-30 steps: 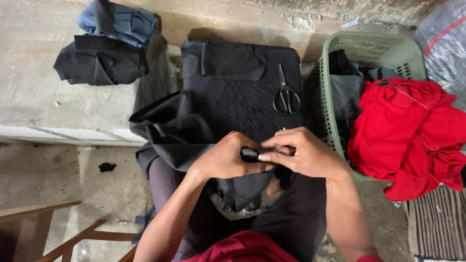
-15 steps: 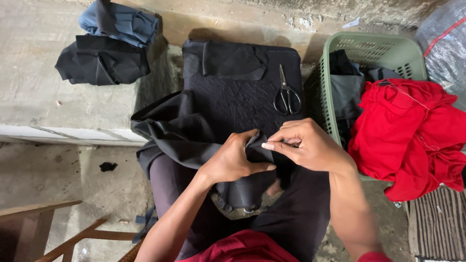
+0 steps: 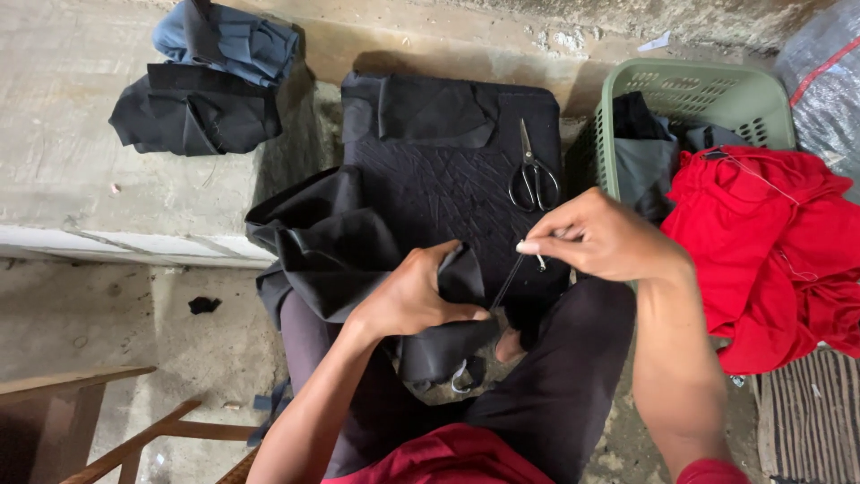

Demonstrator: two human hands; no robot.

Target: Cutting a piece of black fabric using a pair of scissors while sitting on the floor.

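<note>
Right hand point(image 3: 602, 240) has lifted, drawing thread point(image 3: 507, 281) taut.

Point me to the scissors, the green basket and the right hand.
scissors point(image 3: 532, 176), head view, on the pivot above the handles.
green basket point(image 3: 690, 79), head view, on the far rim.
right hand point(image 3: 602, 237), head view, on the back of the hand.

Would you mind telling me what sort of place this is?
Probably an informal tailoring or garment workspace on a bare concrete floor: scissors lie on a black pad, folded garments are stacked nearby, and a green basket holds red cloth.
</note>
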